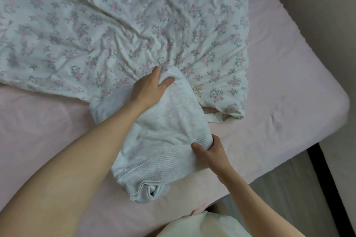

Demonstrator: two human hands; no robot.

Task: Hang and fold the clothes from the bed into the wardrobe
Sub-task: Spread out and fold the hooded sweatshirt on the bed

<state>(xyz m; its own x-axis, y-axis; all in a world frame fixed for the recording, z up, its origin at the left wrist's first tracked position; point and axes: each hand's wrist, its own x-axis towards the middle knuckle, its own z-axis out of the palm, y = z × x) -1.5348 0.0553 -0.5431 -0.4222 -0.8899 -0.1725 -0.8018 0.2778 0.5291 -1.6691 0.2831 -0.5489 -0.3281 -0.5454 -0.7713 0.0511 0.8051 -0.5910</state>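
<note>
A white knitted garment (pixel 165 130) with a ribbed hem lies partly folded on the pink bed sheet (pixel 279 101), its near end bunched into a roll. My left hand (pixel 150 88) grips its far end, fingers curled into the fabric with the thumb on top. My right hand (pixel 210 150) pinches the ribbed hem at the garment's right side, the thumb over the cloth and the fingers tucked under it.
A floral white duvet (pixel 125 24) covers the far half of the bed and touches the garment's far end. The bed's corner (pixel 339 101) is at the right, with a dark frame edge (pixel 325 179) and grey floor (pixel 285 198) below it.
</note>
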